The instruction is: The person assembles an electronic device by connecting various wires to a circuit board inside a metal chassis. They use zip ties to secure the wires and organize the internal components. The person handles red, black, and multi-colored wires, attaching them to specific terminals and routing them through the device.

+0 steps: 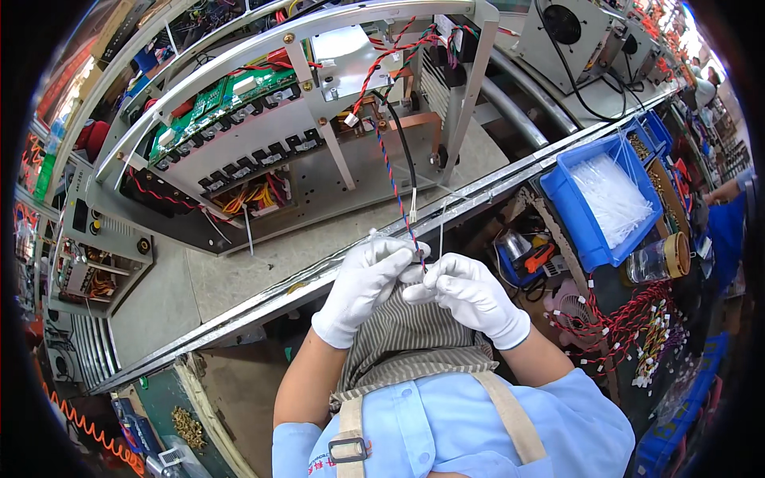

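My left hand [358, 283], in a white glove, pinches a twisted red-and-blue wire [394, 182] near its lower end. The wire runs down from an open metal chassis [351, 159] in front of me. Close beside it, my right hand [474, 296], also gloved, is closed at the fingertips around a thin white cable tie [442, 227] that sticks upward. The fingers hide where tie and wire meet. A black cable [405, 147] with a white end hangs just above my hands. Higher up dangles a red-and-black twisted wire [370, 73] with a white plug.
The chassis, with green circuit boards [219, 103] inside, stands on a bench with a metal edge [231, 320]. On the right are a blue bin [558, 195] of white cable ties, a clear jar [649, 261] and bundled wires [606, 327]. Another unit [562, 48] stands beyond metal rollers [522, 103].
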The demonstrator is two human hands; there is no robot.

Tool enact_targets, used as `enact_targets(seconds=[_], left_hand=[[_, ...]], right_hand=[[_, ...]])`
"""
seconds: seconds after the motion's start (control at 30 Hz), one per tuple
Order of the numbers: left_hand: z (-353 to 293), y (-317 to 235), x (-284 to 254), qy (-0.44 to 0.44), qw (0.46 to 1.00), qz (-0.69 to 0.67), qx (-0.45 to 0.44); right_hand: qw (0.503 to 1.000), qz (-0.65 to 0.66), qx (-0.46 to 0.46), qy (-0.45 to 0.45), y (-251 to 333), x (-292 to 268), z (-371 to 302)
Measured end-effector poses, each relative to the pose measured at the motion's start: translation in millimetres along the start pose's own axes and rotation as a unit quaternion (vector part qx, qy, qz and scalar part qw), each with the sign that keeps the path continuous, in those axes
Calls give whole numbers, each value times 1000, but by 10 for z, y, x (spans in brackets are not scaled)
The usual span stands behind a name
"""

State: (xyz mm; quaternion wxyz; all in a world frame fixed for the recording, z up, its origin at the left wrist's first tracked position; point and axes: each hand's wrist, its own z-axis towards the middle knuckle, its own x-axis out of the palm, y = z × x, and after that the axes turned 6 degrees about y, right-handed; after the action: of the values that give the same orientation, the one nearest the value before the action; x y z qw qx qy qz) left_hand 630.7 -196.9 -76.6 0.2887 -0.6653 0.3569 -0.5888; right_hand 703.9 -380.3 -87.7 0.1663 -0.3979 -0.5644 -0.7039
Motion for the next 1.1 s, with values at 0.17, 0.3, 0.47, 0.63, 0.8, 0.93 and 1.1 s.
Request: enact_targets(seconds=[0.17, 0.3, 0.47, 0.63, 0.8, 0.93, 1.1], left_hand=[[-1, 28, 74, 10, 1000, 12, -7], [-10, -19, 18, -1, 1000, -3, 3], [230, -408, -75, -58, 990, 71, 103], [-100, -231, 7, 26, 993, 111, -4], [-238, -232, 171, 56, 996, 61, -40], [-239, -254, 195, 40, 990, 128, -47], [-197, -98, 221, 6, 1000, 10, 20]], right_hand=[[1000, -20, 4, -3, 61, 64, 2], [999, -42, 11, -26, 85, 110, -5], [991, -134, -16, -11, 69, 187, 49], [987, -136, -72, -45, 104, 373, 25], [985, -168, -8, -50, 145, 399, -47], [981, -184, -2, -67, 30, 367, -108], [978, -194, -26, -77, -6, 369, -78]])
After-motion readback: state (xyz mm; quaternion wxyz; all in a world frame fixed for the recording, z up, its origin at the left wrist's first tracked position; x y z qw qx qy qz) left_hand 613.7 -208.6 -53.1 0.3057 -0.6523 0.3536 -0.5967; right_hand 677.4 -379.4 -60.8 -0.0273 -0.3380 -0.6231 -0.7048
